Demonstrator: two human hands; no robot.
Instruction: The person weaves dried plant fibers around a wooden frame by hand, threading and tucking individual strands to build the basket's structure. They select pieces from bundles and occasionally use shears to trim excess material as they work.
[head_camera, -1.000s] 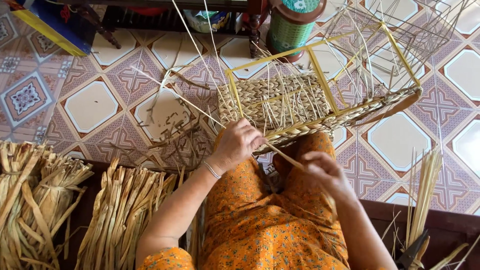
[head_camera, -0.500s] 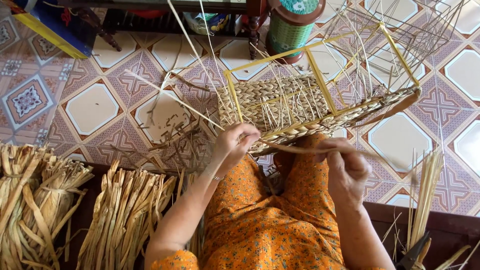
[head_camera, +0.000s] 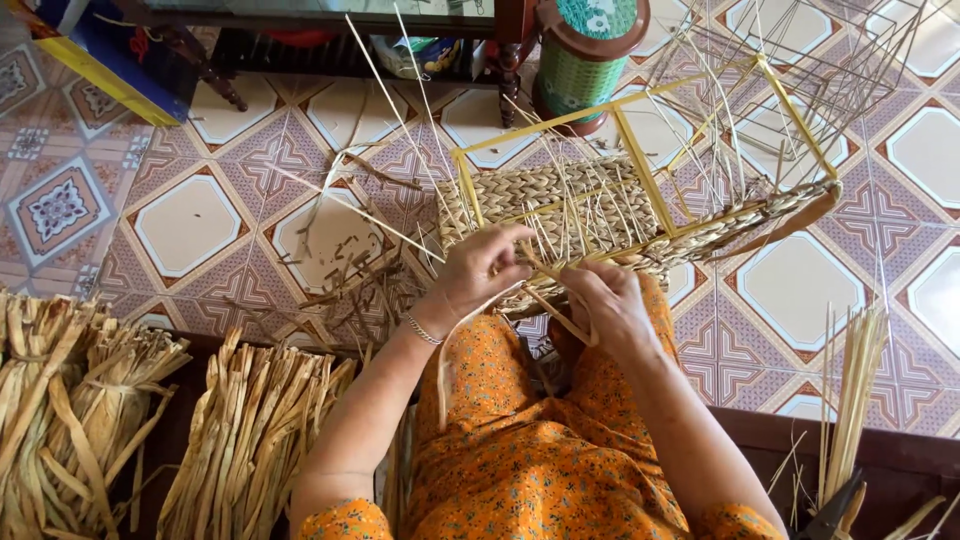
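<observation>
Resting on the orange-flowered lap, the half-woven straw basket on its yellow rectangular wire frame (head_camera: 600, 215) lies with its long axis running left to right, tilting up toward the far right. At its near edge, the left hand (head_camera: 480, 275) and the right hand (head_camera: 610, 305) both pinch a pale flat straw strand (head_camera: 560, 318). Bundles of dried straw (head_camera: 250, 430) lie near left; a green cylindrical container (head_camera: 585, 60) stands far on the patterned tile floor (head_camera: 190, 220).
</observation>
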